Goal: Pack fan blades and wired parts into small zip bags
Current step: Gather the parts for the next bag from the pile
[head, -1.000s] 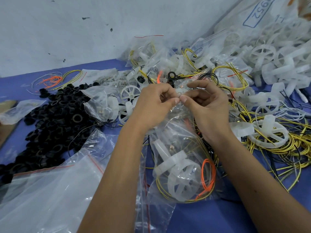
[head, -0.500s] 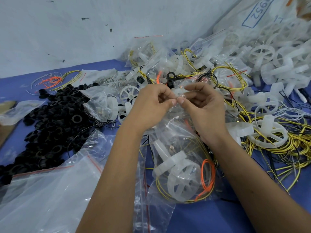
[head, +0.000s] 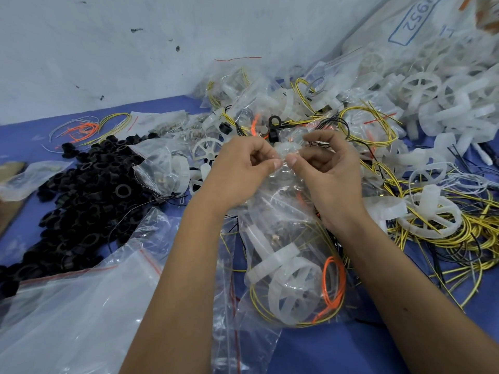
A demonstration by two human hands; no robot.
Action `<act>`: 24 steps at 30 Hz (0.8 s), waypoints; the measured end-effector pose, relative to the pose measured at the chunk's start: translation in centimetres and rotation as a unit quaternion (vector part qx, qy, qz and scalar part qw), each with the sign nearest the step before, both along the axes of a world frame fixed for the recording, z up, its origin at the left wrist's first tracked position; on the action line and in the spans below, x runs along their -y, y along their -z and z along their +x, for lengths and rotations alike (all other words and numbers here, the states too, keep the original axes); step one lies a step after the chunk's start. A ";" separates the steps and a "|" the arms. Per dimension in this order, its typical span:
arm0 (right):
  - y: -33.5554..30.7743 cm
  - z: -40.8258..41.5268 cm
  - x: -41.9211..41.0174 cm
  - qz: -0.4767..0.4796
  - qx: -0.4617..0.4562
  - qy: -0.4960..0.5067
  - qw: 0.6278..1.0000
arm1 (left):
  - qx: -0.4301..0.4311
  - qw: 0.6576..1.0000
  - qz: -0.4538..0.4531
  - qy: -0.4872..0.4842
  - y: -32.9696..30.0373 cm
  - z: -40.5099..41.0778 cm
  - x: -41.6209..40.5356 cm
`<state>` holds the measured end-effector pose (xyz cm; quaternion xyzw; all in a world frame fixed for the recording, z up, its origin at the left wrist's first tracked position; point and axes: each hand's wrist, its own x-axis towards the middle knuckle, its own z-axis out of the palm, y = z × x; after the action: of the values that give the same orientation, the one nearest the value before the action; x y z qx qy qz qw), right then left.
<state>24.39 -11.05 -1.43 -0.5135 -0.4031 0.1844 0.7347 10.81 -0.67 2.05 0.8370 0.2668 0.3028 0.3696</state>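
— Two hands on one bag, is it?

— Yes. The left hand (head: pixel 237 171) and the right hand (head: pixel 328 174) both pinch the top edge of a small clear plastic zip bag (head: pixel 286 238), thumb against curled fingers, thumbnails nearly meeting at the bag's mouth.

— What is inside it?

— Hanging just below the grip, a translucent white plastic fan blade (head: pixel 286 290) with a ring rim and flat spokes, a thin orange wire loop (head: pixel 334 282) beside it, and yellow wire curled round the bottom. The film is crinkled and glossy.

— How do the arms lie?

— Both bare forearms reach up from the near edge and converge on the grip, wrists slightly bent, knuckles raised.

— And around them?

— Left of the grip, a heap of matte black plastic rings (head: pixel 81 190) on the blue tabletop (head: pixel 337 352). Nearer and to the left, a large slack clear plastic bag with a red zip strip (head: pixel 67 306). To the right, loose white fan wheels tangled in glossy yellow and black wires (head: pixel 432 220). Beyond the grip, a pile of filled zip bags (head: pixel 270 103) against a scuffed pale wall (head: pixel 135 49).
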 end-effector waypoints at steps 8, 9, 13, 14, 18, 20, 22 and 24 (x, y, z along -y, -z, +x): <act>0.4 0.1 -0.2 -0.028 0.047 -0.055 0.997 | -0.004 1.000 0.020 0.000 -0.2 0.2 0.2; 0.3 0.1 -0.2 -0.027 0.044 -0.051 0.997 | -0.002 1.000 0.020 0.000 -0.2 0.2 0.3; 0.4 0.0 -0.1 -0.034 0.046 -0.022 0.998 | 0.005 1.000 -0.001 -0.011 -0.1 0.0 0.2; 0.4 0.0 0.0 -0.036 0.045 -0.016 0.998 | 0.003 1.000 -0.004 -0.012 -0.1 -0.1 0.1; 0.4 0.0 -0.1 -0.033 0.047 0.004 0.998 | -0.001 1.000 -0.008 -0.007 0.0 -0.4 -0.2; 0.5 0.0 -0.3 -0.038 0.040 -0.001 0.998 | -0.009 1.000 0.000 -0.003 0.0 -0.4 -0.3; 0.6 0.1 -0.3 -0.044 0.016 -0.028 0.999 | -0.016 1.000 0.012 -0.001 0.1 -0.3 -0.3; 0.9 0.2 -0.3 -0.046 0.006 -0.055 0.997 | -0.019 1.000 0.021 0.001 0.1 -0.3 -0.3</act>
<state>24.57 -10.75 -2.33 -0.5246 -0.4265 0.2398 0.6967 10.50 -0.40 2.00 0.8505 0.2669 0.2918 0.3469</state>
